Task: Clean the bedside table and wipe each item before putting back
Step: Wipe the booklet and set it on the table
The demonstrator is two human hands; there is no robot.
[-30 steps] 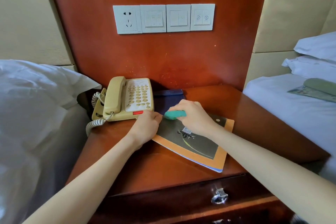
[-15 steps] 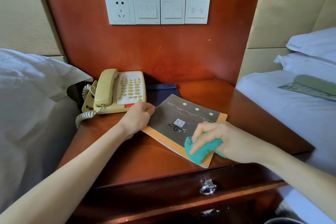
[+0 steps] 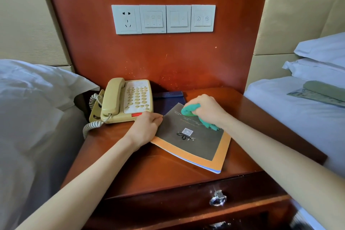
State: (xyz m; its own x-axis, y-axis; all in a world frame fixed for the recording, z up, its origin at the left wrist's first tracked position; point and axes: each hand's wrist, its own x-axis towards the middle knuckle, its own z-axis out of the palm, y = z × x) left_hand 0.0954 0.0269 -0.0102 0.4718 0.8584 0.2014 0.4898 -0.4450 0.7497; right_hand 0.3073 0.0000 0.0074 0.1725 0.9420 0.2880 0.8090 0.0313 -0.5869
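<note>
On the bedside table (image 3: 141, 170) a booklet (image 3: 194, 140) lay flat, skewed; the right hand (image 3: 207, 110) gripped a green cloth (image 3: 190, 109) against its far corner, the left hand (image 3: 147, 127) pressed its left edge, fingers hidden.

Lit softly and evenly, as by daylight from the right; bedding on the right bed (image 3: 298, 110) washed pale and bluish, nearly without detail; pillow on the left (image 3: 37, 87) greyer and dimmer. Gave a broad pale sheen on the polished bench (image 3: 168, 172) near its front edge and a small bright glint on the drawer handle (image 3: 217, 199). Cast short soft shadows under the phone (image 3: 127, 99) and behind it against the wooden panel (image 3: 168, 58). Bent straight lines outward toward the edges, wide-angle fashion; stretched both forearms at the lower corners. Stayed fairly sharp in the middle; smeared and soft at the bottom right corner.
</note>
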